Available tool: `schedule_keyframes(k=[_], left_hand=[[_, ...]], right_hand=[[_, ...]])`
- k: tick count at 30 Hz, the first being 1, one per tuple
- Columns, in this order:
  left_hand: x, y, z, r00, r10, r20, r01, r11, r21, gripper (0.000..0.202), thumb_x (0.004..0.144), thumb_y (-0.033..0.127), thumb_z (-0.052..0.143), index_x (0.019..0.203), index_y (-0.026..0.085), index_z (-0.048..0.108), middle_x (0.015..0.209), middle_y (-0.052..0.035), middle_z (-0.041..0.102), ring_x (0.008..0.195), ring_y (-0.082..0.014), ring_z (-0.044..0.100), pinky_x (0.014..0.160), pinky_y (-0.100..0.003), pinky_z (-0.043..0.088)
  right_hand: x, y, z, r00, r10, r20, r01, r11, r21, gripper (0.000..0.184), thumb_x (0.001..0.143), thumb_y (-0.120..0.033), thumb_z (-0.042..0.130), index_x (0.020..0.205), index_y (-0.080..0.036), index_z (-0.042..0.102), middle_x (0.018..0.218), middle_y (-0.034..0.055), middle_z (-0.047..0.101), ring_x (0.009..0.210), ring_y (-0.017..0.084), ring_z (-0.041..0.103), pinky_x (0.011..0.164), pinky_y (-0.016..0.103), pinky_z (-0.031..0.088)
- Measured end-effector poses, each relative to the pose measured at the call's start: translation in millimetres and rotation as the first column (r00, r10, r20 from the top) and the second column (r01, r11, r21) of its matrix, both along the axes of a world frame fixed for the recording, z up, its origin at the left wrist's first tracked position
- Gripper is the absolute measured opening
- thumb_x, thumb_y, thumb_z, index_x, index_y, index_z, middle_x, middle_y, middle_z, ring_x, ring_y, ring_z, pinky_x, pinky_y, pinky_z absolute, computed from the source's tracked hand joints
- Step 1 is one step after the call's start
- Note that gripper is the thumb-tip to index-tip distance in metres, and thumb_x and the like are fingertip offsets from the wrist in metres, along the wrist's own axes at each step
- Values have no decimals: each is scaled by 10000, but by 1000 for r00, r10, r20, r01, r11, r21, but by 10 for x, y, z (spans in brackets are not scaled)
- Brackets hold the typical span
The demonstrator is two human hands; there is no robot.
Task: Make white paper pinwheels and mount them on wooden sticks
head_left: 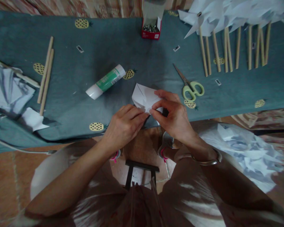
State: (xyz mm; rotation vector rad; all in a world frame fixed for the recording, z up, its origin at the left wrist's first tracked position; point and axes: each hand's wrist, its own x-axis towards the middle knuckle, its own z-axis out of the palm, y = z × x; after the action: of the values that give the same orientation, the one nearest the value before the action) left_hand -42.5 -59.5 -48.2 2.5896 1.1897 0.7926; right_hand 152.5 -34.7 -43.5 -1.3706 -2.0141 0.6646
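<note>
Both of my hands meet on a white folded paper piece (144,94), at the near edge of the cloth-covered table. The fingers of my left hand (127,123) pinch its near-left edge. On the near-right side, my right hand (174,115) grips the paper between thumb and bent fingers. Creases and a raised flap show on the part left uncovered; the fingers hide the rest. A green and white glue stick (106,81) lies capped to the left. Scissors with light green handles (190,88) rest to the right, blades pointing away from me.
A red box (150,33) of small metal pins stands at the back. White paper pinwheels (227,17) on wooden sticks fill the far right. Two bare sticks (46,74) and loose paper sheets (8,88) lie left. A bag of paper pieces (248,151) sits below the table at right.
</note>
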Motion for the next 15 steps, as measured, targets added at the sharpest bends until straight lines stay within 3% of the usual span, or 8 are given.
schedule_keyframes(k=[15], left_hand=[[15, 22, -33, 995, 10, 102, -7, 999, -36, 162, 943, 191, 568, 1014, 146, 706, 913, -75, 722, 838, -184, 643, 722, -319, 541]], right_hand=[[-6, -20, -3, 999, -33, -3, 33, 999, 2, 63, 793, -157, 666, 811, -211, 641, 1242, 116, 657, 1170, 297, 596, 1011, 523, 479]])
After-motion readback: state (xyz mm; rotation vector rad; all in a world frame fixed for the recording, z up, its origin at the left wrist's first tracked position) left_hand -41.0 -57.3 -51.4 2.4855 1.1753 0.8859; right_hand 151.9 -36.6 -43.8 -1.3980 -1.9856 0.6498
